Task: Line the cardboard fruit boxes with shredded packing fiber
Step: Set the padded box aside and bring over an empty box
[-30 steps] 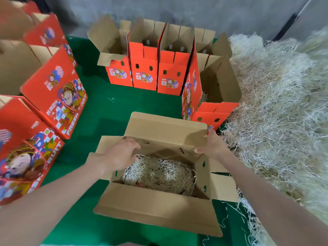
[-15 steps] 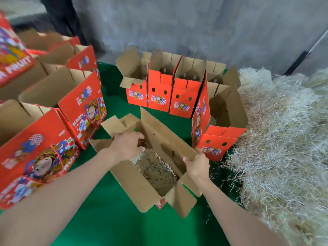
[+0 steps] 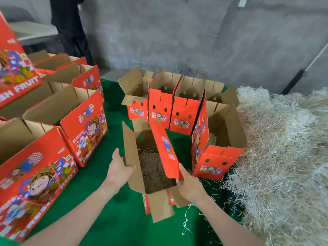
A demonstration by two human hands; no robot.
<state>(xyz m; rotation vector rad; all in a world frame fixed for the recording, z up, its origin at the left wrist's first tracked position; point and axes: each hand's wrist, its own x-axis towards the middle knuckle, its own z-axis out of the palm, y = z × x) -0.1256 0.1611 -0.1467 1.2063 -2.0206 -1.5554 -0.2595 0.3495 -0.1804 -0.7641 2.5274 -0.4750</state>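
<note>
An open red cardboard fruit box (image 3: 132, 153) stands on the green surface in front of me, with a bed of shredded fiber (image 3: 152, 167) inside. My left hand (image 3: 119, 170) grips the near end of its left flap, thumb over the edge. My right hand (image 3: 188, 184) holds the near end of its right, red-printed flap. A big heap of pale shredded fiber (image 3: 280, 157) lies to the right.
A row of open red boxes (image 3: 175, 107) stands behind the held box, and another open box (image 3: 220, 139) with fiber sits beside the heap. More open boxes (image 3: 53, 139) line the left side. A person in dark clothes (image 3: 71, 27) stands at the back left by the grey wall.
The box has turned from lying crosswise to pointing lengthwise away from me and has shifted toward the row of boxes. Both hands kept their hold on its flaps.
</note>
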